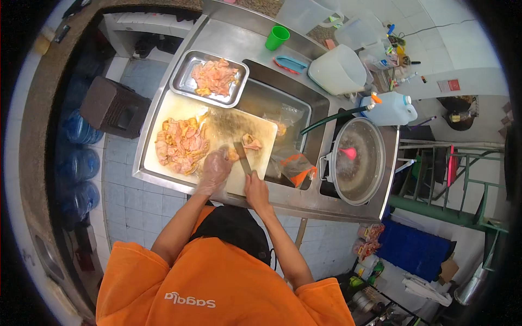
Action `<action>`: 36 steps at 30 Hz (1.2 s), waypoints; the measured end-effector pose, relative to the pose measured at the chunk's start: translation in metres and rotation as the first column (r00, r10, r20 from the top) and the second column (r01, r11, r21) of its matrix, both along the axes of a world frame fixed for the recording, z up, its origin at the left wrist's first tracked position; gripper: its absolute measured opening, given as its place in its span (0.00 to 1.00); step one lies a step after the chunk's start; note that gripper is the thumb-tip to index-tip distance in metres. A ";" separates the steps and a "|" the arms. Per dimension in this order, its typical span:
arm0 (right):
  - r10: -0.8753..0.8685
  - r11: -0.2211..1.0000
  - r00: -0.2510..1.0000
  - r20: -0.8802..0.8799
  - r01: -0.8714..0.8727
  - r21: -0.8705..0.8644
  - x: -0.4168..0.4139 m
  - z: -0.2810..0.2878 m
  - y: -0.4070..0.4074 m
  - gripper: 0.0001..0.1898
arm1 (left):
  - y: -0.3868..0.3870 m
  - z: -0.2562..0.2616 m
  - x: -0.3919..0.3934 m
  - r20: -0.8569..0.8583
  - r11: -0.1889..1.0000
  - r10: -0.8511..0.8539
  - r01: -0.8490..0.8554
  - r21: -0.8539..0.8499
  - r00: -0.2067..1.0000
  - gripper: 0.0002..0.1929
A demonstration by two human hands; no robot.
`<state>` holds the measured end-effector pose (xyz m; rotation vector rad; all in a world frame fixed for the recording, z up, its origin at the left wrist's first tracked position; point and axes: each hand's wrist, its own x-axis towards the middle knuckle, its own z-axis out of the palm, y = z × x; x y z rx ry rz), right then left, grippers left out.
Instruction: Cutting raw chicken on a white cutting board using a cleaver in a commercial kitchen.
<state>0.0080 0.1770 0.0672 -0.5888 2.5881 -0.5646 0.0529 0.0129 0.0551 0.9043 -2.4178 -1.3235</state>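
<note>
My left hand [217, 168], in a clear plastic glove, holds a small piece of raw chicken [233, 154] down on the white cutting board [236, 182]. Bare, my right hand [256, 190] grips a knife [243, 158] whose blade lies just right of that piece. Another chicken piece [251, 142] rests on the board beyond the blade. To the left of my gloved hand is a heap of raw chicken pieces or skin [181, 144]. Behind the board, a steel tray [182, 82] carries more pale pink chicken pieces [215, 76].
Right of the board is a sink [318, 110] with plastic bags [290, 165] in it. A dark green hose [332, 120] reaches over it. Farther right stands a large metal pot [359, 179] with a pink object [348, 153] inside. A green cup [278, 38] and white tub [338, 69] stand behind.
</note>
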 end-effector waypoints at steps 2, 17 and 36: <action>0.004 1.000 1.000 -0.002 -0.004 0.010 0.001 0.003 0.002 0.12 | -0.002 0.000 0.000 0.025 0.998 0.045 -0.046 0.041 0.999 0.11; -0.028 0.999 0.998 0.053 0.028 0.018 0.009 0.004 0.027 0.14 | -0.019 -0.011 -0.003 0.024 0.996 -0.008 0.010 -0.086 1.000 0.09; -0.224 0.974 0.971 0.087 0.225 0.002 -0.001 0.001 0.030 0.16 | -0.027 0.032 -0.003 0.066 0.964 -0.264 0.260 0.060 0.962 0.11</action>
